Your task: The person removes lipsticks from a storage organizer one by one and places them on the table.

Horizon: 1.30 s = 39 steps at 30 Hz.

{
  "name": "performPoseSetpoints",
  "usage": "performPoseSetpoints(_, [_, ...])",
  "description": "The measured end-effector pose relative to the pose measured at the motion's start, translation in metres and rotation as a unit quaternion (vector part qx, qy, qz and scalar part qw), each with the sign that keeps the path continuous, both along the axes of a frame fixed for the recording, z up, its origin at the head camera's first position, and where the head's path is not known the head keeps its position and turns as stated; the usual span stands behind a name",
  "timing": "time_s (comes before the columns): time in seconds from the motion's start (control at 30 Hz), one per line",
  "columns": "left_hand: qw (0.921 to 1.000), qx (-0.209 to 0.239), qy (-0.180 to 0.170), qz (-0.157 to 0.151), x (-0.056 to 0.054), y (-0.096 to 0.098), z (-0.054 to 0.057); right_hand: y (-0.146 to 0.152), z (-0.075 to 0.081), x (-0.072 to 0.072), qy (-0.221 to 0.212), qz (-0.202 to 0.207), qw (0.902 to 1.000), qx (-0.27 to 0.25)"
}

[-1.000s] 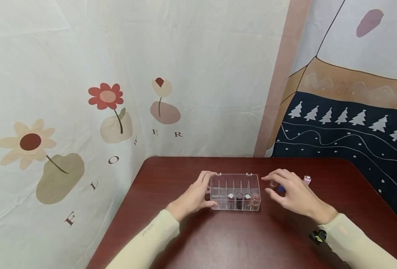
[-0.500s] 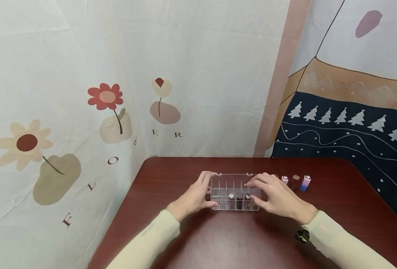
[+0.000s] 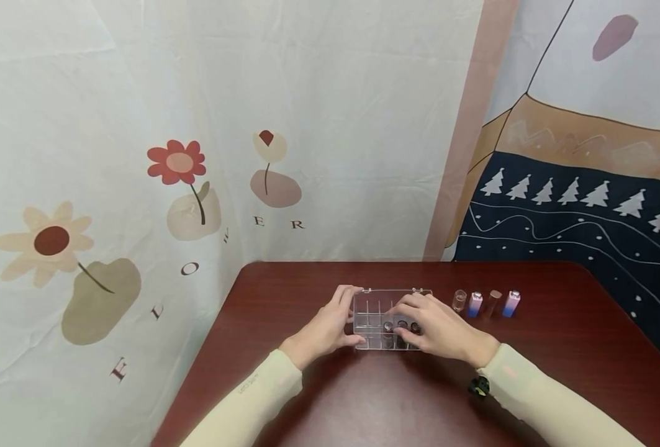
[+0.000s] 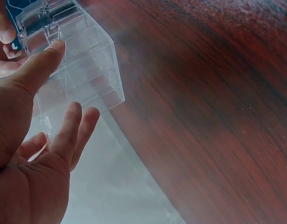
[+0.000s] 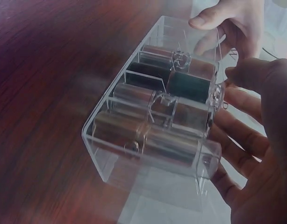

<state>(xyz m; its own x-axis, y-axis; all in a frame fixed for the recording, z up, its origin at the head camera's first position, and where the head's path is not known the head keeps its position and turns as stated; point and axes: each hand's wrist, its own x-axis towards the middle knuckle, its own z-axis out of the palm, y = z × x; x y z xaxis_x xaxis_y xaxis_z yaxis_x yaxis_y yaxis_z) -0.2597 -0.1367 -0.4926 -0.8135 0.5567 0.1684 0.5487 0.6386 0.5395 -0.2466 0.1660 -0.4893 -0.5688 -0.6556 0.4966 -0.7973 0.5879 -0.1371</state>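
The left hand point(image 3: 325, 328) grips the case point(image 3: 373, 322) on the surface point(image 3: 357, 391), likely steadying it; the right hand point(image 3: 443, 328) is over tubes point(image 3: 388, 337) (pinching or not, I cannot tell) slotted inside, presumably to stay upright.

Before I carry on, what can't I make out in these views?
Head: right side of the clear plastic divided box, mostly covered by the bare right hand.
Head: any lettering on the two pink-and-blue square tubes, too small.
Left wrist: the box's upper end, cut off by the picture's top edge.
Right wrist: any markings on the dark cylindrical tube, lost in blur.
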Motion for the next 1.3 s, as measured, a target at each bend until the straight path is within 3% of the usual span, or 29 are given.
performPoseSetpoints(0.33, [0.9999,0.002,0.002,-0.01,0.001,0.005,0.004,-0.003,-0.004,-0.003,-0.015,-0.003,0.9997,0.017])
performPoseSetpoints(0.7, [0.9999,0.004,0.01,-0.009,-0.001,0.004,0.001,-0.009,-0.005,-0.004,-0.039,-0.002,0.9991,0.019])
performPoseSetpoints(1.3, [0.9998,0.01,0.015,-0.004,-0.001,0.001,-0.002,-0.012,-0.004,-0.005,0.025,0.005,0.9994,0.025])
